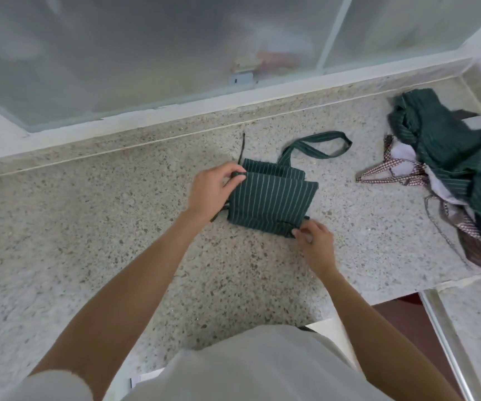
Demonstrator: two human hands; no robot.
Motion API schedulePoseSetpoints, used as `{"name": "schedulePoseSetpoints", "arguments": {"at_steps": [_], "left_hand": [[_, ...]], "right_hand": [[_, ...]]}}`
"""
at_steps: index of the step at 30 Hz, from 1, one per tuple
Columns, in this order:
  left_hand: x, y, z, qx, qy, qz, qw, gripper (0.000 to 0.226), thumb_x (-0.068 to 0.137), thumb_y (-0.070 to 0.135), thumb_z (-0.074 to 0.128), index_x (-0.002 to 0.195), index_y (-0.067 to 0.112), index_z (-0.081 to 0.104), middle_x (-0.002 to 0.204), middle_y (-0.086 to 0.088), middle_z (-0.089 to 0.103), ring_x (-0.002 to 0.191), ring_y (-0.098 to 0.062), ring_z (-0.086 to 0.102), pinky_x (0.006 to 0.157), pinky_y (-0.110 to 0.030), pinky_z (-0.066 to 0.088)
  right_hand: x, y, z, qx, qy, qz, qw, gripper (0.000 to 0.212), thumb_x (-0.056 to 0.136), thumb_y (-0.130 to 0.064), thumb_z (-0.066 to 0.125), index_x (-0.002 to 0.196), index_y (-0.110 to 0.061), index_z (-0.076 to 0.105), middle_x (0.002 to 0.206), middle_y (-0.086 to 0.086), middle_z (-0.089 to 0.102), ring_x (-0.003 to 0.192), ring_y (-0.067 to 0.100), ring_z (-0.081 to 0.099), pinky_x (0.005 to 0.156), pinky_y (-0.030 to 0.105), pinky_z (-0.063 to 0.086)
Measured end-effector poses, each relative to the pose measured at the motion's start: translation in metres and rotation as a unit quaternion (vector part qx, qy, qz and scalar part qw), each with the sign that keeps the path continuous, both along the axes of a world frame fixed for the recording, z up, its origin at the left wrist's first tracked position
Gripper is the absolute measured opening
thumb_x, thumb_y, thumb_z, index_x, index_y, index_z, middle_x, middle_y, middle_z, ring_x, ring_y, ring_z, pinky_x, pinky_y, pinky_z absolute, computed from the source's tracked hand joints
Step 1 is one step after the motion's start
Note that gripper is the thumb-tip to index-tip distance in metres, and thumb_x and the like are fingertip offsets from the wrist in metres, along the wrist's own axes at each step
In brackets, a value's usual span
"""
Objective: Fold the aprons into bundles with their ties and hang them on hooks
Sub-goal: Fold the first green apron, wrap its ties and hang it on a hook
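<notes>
Terrazzo counter (117,241) below frosted window (146,47) | both grips, left hand (211,192) and right hand (315,241), pinching folded apron (271,201)

To the left of my left hand (213,190) the tabletop (74,215) lies bare all the way to its raised edge, so a hand could sweep through there freely. Between my two hands sits the folded apron (271,199), filling that gap. Its neck loop (317,146) and a thin tie (242,147) lie beyond it, toward the window ledge (175,107) that closes off the far side. To the right of my right hand (314,244) there is a strip of open tabletop, then the pile of aprons (450,166) blocks the way, its checked straps (389,172) trailing toward me. Nearer my body the surface is open.
</notes>
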State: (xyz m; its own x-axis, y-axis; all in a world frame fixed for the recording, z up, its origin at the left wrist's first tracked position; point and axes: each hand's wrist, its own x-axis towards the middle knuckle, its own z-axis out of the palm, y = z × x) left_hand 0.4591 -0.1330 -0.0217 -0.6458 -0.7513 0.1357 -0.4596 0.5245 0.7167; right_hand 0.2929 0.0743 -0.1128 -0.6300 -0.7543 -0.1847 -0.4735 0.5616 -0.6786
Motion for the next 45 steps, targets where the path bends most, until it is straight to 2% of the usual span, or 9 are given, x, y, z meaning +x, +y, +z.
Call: {"name": "schedulePoseSetpoints", "arguments": {"at_steps": [3, 12, 22, 26, 29, 33, 37, 40, 45], "left_hand": [[-0.034, -0.028, -0.018, 0.061, -0.008, 0.005, 0.998, 0.018, 0.086, 0.027, 0.065, 0.101, 0.019, 0.07, 0.099, -0.001, 0.072, 0.091, -0.015, 0.066, 0.084, -0.032, 0.053], [-0.081, -0.06, -0.085, 0.153, -0.1, 0.022, 0.983, 0.016, 0.087, 0.025, 0.064, 0.101, 0.019, 0.071, 0.1, 0.0, 0.07, 0.089, -0.013, 0.062, 0.077, -0.022, 0.046], [-0.086, -0.061, -0.092, 0.064, -0.145, 0.007, 0.987, 0.017, 0.094, 0.026, 0.052, 0.101, 0.016, 0.064, 0.093, -0.001, 0.067, 0.081, -0.016, 0.059, 0.068, -0.028, 0.044], [-0.087, -0.06, -0.09, 0.044, -0.164, -0.008, 0.985, 0.023, 0.093, 0.026, 0.053, 0.113, 0.016, 0.059, 0.113, -0.006, 0.056, 0.102, -0.022, 0.053, 0.081, -0.031, 0.043], [-0.077, -0.047, -0.078, -0.074, -0.126, -0.079, 0.986, 0.026, 0.092, 0.025, 0.054, 0.115, 0.014, 0.059, 0.119, -0.007, 0.056, 0.114, -0.025, 0.048, 0.096, -0.036, 0.039], [-0.032, -0.012, -0.084, -0.163, -0.145, -0.234, 0.947, 0.046, 0.089, 0.05, 0.048, 0.119, 0.017, 0.059, 0.122, -0.001, 0.057, 0.114, -0.02, 0.05, 0.1, -0.036, 0.037], [0.0, -0.01, -0.1, -0.152, -0.254, -0.258, 0.92, 0.082, 0.077, 0.072, 0.044, 0.135, 0.014, 0.046, 0.139, -0.002, 0.047, 0.129, -0.021, 0.043, 0.11, -0.035, 0.016], [0.008, -0.018, -0.1, -0.131, -0.293, -0.295, 0.9, 0.104, 0.069, 0.081, 0.043, 0.146, 0.013, 0.026, 0.152, 0.002, 0.025, 0.14, -0.015, 0.021, 0.114, -0.028, -0.006], [0.001, -0.028, -0.096, -0.091, -0.287, -0.3, 0.905, 0.111, 0.065, 0.075, 0.058, 0.148, 0.015, 0.017, 0.154, 0.001, 0.019, 0.139, -0.014, 0.022, 0.116, -0.031, 0.006]], "right_hand": [[0.0, -0.01, 0.004, 0.083, 0.035, -0.076, 0.993, 0.019, 0.089, -0.032, 0.06, 0.097, -0.016, 0.066, 0.104, 0.002, 0.066, 0.115, 0.021, 0.046, 0.094, 0.034, 0.019], [0.0, -0.015, 0.006, 0.161, 0.085, -0.114, 0.977, 0.026, 0.089, -0.038, 0.058, 0.101, -0.019, 0.07, 0.102, 0.003, 0.067, 0.118, 0.021, 0.043, 0.095, 0.038, 0.016], [-0.005, -0.021, -0.003, 0.187, 0.146, -0.055, 0.97, 0.029, 0.095, -0.038, 0.046, 0.103, -0.019, 0.066, 0.094, 0.005, 0.069, 0.112, 0.024, 0.049, 0.095, 0.039, 0.016], [-0.01, -0.022, 0.003, 0.15, 0.141, -0.029, 0.978, 0.027, 0.095, -0.037, 0.046, 0.105, -0.017, 0.06, 0.089, 0.001, 0.069, 0.102, 0.023, 0.054, 0.092, 0.037, 0.03], [-0.021, -0.017, 0.009, 0.028, 0.199, 0.077, 0.977, 0.031, 0.095, -0.036, 0.045, 0.113, -0.013, 0.055, 0.102, 0.001, 0.063, 0.097, 0.02, 0.055, 0.09, 0.032, 0.041], [-0.037, -0.015, 0.005, 0.014, 0.301, 0.306, 0.903, 0.046, 0.083, -0.042, 0.062, 0.119, -0.015, 0.052, 0.125, 0.008, 0.055, 0.117, 0.027, 0.049, 0.101, 0.043, 0.037], [-0.055, -0.024, 0.001, 0.074, 0.338, 0.4, 0.849, 0.069, 0.072, -0.057, 0.067, 0.123, -0.015, 0.048, 0.132, 0.011, 0.053, 0.13, 0.03, 0.043, 0.11, 0.05, 0.018], [-0.069, -0.033, -0.001, 0.097, 0.347, 0.436, 0.825, 0.07, 0.073, -0.058, 0.066, 0.125, -0.015, 0.047, 0.129, 0.009, 0.055, 0.132, 0.034, 0.04, 0.112, 0.051, 0.014], [-0.082, -0.05, 0.005, 0.056, 0.266, 0.463, 0.844, 0.041, 0.088, -0.043, 0.044, 0.115, -0.014, 0.054, 0.116, 0.008, 0.062, 0.119, 0.031, 0.054, 0.109, 0.047, 0.033]]}}
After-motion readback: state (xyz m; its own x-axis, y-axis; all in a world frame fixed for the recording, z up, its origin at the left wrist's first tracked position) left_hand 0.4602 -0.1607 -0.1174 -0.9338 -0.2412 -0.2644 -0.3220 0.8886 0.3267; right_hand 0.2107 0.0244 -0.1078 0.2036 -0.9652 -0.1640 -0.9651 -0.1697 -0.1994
